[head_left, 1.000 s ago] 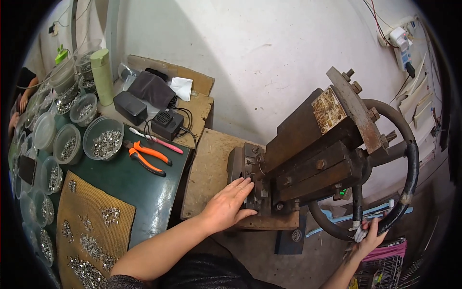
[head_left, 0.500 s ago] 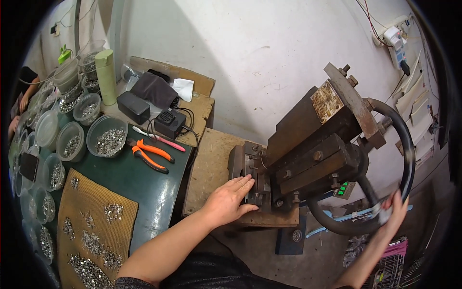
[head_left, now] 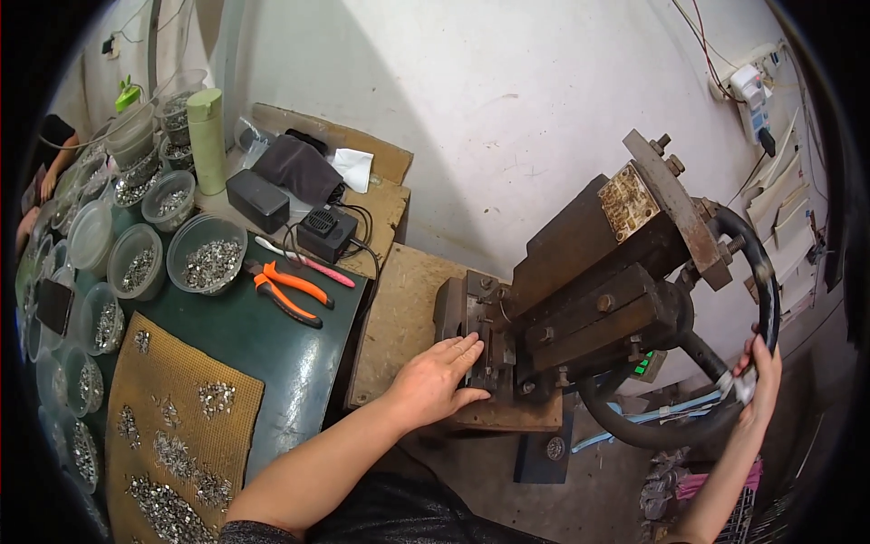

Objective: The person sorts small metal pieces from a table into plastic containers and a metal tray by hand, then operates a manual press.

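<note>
A dark, heavy hand-turned press stands in front of me, tilted in the wide view. My left hand lies across the metal tooling block at its base, fingers stretched forward and thumb apart. Any small part under those fingertips is hidden. At the right, my right hand is closed round the rim of the press's black handwheel. White wrapping sits beside that palm, where a spoke meets the rim.
Orange-handled pliers and a pink-handled brush lie on the green tabletop. Plastic tubs of small metal parts crowd the left, near a tan mat with loose piles. Another person's arm shows far left.
My right hand has shifted right and slightly up with the handwheel rim, its fingers now seen round it. My left hand stays on the tooling block. The whole view has moved slightly.
</note>
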Action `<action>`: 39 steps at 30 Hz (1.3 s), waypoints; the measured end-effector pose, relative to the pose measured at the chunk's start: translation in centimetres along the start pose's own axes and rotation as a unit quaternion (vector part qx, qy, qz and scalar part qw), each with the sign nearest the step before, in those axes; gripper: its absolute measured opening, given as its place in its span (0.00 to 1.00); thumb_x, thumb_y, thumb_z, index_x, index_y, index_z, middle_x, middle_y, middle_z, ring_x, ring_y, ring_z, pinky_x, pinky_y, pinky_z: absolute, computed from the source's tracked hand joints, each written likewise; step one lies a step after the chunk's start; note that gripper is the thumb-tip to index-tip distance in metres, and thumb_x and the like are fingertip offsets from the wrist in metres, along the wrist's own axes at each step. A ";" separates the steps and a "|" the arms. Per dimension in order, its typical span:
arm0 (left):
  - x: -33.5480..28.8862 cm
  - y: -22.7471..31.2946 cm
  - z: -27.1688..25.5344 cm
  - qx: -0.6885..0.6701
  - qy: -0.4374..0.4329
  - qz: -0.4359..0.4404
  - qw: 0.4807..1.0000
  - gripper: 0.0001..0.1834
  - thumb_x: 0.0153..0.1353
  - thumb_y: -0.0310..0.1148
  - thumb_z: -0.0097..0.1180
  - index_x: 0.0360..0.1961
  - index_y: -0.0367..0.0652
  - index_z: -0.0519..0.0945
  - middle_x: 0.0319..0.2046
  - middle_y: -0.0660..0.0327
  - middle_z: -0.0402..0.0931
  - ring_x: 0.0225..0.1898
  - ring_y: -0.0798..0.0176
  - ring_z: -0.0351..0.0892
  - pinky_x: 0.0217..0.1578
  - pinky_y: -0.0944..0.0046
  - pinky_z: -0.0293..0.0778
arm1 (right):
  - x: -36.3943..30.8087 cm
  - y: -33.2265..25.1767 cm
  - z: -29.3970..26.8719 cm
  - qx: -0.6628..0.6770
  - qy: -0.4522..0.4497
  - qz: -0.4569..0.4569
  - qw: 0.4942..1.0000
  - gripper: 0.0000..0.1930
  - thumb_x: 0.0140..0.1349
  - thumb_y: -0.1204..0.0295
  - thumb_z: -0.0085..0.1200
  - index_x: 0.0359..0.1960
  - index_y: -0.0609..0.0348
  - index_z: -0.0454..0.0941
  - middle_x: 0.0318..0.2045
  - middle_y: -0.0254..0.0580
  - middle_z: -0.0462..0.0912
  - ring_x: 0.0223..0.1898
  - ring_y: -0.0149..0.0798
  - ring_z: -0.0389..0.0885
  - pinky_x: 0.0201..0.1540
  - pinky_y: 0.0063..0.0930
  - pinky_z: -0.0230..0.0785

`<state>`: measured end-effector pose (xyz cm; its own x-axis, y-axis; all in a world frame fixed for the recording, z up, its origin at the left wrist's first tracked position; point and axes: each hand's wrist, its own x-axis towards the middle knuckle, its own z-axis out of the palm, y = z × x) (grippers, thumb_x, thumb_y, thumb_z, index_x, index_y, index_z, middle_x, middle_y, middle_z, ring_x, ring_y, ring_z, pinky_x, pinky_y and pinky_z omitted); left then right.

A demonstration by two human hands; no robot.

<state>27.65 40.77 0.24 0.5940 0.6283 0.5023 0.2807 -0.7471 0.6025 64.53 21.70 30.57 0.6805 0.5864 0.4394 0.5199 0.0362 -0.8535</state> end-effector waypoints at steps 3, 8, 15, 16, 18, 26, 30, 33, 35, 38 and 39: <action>0.0 0.1 -0.1 0.000 -0.005 -0.002 1.000 0.41 0.61 0.54 0.68 0.66 0.33 0.75 0.66 0.47 0.74 0.65 0.46 0.75 0.66 0.54 0.72 | 2.1 -0.4 -0.4 0.020 -0.036 -0.001 0.999 0.16 0.73 0.64 0.59 0.55 0.60 0.75 0.29 0.29 0.71 0.24 0.23 0.70 0.26 0.20 0.64; 0.5 0.4 -0.1 -0.013 -0.003 0.006 1.000 0.41 0.61 0.54 0.68 0.66 0.33 0.75 0.67 0.46 0.74 0.66 0.46 0.75 0.66 0.54 0.72 | -11.3 11.8 3.3 0.093 0.195 -0.156 0.964 0.12 0.72 0.74 0.54 0.55 0.61 0.73 0.25 0.31 0.69 0.22 0.25 0.68 0.28 0.24 0.66; 0.1 0.3 -0.3 -0.006 -0.001 0.005 1.000 0.41 0.60 0.52 0.69 0.66 0.34 0.75 0.67 0.47 0.74 0.65 0.46 0.76 0.65 0.54 0.74 | -6.2 4.6 0.2 0.052 0.096 -0.045 0.993 0.18 0.70 0.73 0.58 0.58 0.65 0.72 0.22 0.31 0.69 0.20 0.26 0.67 0.27 0.27 0.67; 0.2 0.4 -0.4 -0.009 -0.016 0.001 1.000 0.41 0.61 0.53 0.68 0.66 0.33 0.75 0.67 0.46 0.74 0.66 0.45 0.74 0.66 0.54 0.72 | -4.8 3.2 -0.2 0.033 0.076 -0.034 0.996 0.19 0.70 0.70 0.59 0.58 0.65 0.73 0.24 0.31 0.70 0.20 0.26 0.67 0.26 0.26 0.66; 0.6 0.2 -0.1 -0.011 -0.013 0.006 1.000 0.41 0.61 0.53 0.68 0.66 0.33 0.75 0.67 0.46 0.74 0.66 0.46 0.75 0.66 0.54 0.72 | -1.7 1.0 -0.9 0.037 0.026 -0.022 0.999 0.17 0.72 0.68 0.58 0.57 0.64 0.74 0.27 0.31 0.72 0.23 0.24 0.68 0.27 0.24 0.65; 1.2 0.6 -0.1 -0.013 -0.014 0.016 1.000 0.41 0.61 0.52 0.69 0.66 0.33 0.75 0.67 0.46 0.74 0.65 0.46 0.75 0.65 0.54 0.73 | -13.3 14.8 5.4 0.104 0.206 -0.224 0.947 0.24 0.69 0.78 0.54 0.66 0.63 0.68 0.24 0.33 0.69 0.23 0.26 0.68 0.30 0.24 0.67; 0.4 0.7 0.0 0.005 -0.015 -0.006 1.000 0.42 0.60 0.52 0.70 0.67 0.34 0.74 0.68 0.47 0.73 0.65 0.44 0.76 0.64 0.53 0.73 | -10.1 9.1 3.0 0.122 0.161 -0.095 0.975 0.16 0.71 0.78 0.54 0.58 0.64 0.70 0.26 0.33 0.71 0.22 0.27 0.68 0.30 0.26 0.66; 0.2 1.7 0.0 0.022 -0.014 -0.017 1.000 0.43 0.59 0.54 0.70 0.67 0.32 0.73 0.65 0.45 0.74 0.64 0.44 0.75 0.64 0.53 0.73 | -8.9 5.8 2.9 0.116 0.144 -0.082 0.979 0.16 0.71 0.76 0.56 0.57 0.65 0.70 0.25 0.34 0.71 0.22 0.27 0.67 0.30 0.26 0.66; 0.6 3.3 -0.4 0.032 0.005 -0.017 0.999 0.44 0.59 0.55 0.69 0.65 0.31 0.73 0.62 0.44 0.75 0.62 0.44 0.77 0.62 0.52 0.74 | -8.4 5.7 1.6 0.117 0.139 -0.081 0.980 0.16 0.71 0.76 0.57 0.56 0.65 0.70 0.28 0.35 0.73 0.23 0.27 0.68 0.31 0.27 0.67; 1.8 5.0 -1.0 0.068 -0.021 -0.063 0.996 0.38 0.57 0.55 0.70 0.54 0.31 0.78 0.53 0.45 0.77 0.54 0.46 0.79 0.54 0.51 0.77 | -7.8 5.8 0.0 0.109 0.089 -0.081 0.987 0.16 0.70 0.75 0.58 0.56 0.62 0.70 0.37 0.36 0.77 0.26 0.27 0.70 0.32 0.27 0.69; 1.8 5.0 -0.5 0.093 0.001 -0.056 0.994 0.32 0.58 0.53 0.70 0.48 0.34 0.78 0.47 0.47 0.78 0.49 0.47 0.80 0.49 0.50 0.77 | -8.0 5.7 0.4 0.112 0.087 -0.084 0.986 0.16 0.70 0.75 0.58 0.56 0.62 0.70 0.37 0.36 0.77 0.26 0.27 0.70 0.32 0.27 0.69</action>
<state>29.74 38.26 4.46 0.5490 0.7107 0.4398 0.4795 -0.6988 0.5308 61.86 17.58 22.09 0.6834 0.4096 0.6043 0.5186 0.3102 -0.7968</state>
